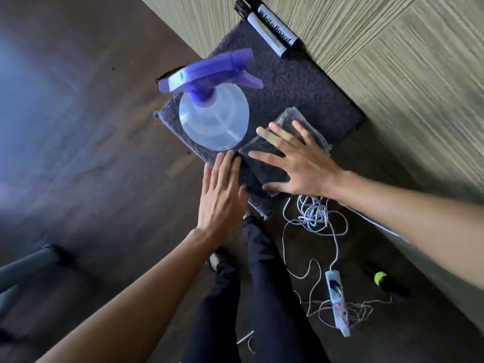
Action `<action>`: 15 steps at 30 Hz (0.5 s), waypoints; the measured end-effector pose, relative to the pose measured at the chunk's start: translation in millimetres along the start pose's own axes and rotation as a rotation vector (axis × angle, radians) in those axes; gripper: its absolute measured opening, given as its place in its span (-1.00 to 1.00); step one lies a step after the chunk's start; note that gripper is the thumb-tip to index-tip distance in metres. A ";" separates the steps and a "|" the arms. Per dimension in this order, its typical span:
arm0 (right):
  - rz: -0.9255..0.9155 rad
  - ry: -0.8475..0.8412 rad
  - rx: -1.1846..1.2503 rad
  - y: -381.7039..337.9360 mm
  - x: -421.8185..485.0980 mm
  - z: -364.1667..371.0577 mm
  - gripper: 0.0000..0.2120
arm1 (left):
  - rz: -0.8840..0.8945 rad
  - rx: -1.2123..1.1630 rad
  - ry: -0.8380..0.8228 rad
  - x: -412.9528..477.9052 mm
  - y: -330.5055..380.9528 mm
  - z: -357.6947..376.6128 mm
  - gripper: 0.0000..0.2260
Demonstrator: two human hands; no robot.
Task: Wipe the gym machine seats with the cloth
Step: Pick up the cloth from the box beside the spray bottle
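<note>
A folded dark grey cloth [269, 163] lies on a larger dark towel [301, 87] spread at the corner of a wood-grain surface. My right hand [298, 163] lies flat on the folded cloth with its fingers spread. My left hand [222, 189] rests flat on the near edge of the dark towel, just left of the cloth, fingers together and holding nothing. A clear spray bottle [213, 121] with a purple trigger head [209, 74] stands on the towel beyond my left hand. No gym machine seat is in view.
Two whiteboard markers [269, 30] lie at the towel's far edge on the wood-grain surface [406, 61]. Below, on the dark floor, lie a tangled white cable [314, 216], a power strip [337, 302] and a green-capped object [381, 279]. My dark-trousered legs [262, 297] are under my hands.
</note>
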State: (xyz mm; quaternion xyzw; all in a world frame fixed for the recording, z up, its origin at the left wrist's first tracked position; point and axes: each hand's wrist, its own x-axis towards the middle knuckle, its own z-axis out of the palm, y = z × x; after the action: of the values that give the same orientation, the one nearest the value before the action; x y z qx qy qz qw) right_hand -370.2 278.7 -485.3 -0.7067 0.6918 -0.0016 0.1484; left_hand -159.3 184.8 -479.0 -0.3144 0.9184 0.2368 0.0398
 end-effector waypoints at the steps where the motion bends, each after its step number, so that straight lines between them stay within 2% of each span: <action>1: 0.022 -0.001 -0.025 0.3 -0.6 0.8 -0.28 | -0.028 -0.015 0.007 -1.3 -1.0 2.2 -0.41; 5: 0.218 0.043 -0.062 -12.2 -9.9 4.0 -0.27 | -0.083 -0.026 0.012 -3.3 -4.9 8.1 -0.35; 9: 0.446 0.015 -0.001 -31.8 -14.7 8.5 -0.21 | -0.096 -0.031 0.016 -3.7 -4.2 11.3 -0.36; 15: 0.555 0.079 0.034 -41.8 -1.3 14.5 -0.21 | -0.108 -0.081 0.043 -3.9 -3.0 14.3 -0.39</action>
State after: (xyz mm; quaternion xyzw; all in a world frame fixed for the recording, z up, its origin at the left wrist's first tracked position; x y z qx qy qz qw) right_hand -326.4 282.9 -490.0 -0.4870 0.8640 0.0002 0.1278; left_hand -155.6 191.5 -492.0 -0.3698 0.8904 0.2645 0.0200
